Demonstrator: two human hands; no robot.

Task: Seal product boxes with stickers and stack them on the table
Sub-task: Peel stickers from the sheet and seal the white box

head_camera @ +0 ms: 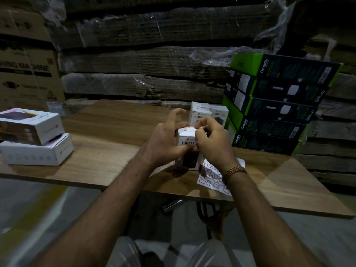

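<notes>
While the left hand (165,139) gripped the white carton (185,149) from its left side, fingers curled round it, the box stood upright between both hands, its long axis vertical. It was smooth printed cardboard with sharp edges. At its top right edge the right hand (210,143) pinched a small sticker (199,128), so this hand was nearer to the seam. Below the right wrist lay the glossy sticker sheet (212,175).

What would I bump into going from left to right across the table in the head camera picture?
Two stacked white flat boxes → left hand → white HALLEY box being held → right hand → stack of green-and-black Omada boxes.
</notes>
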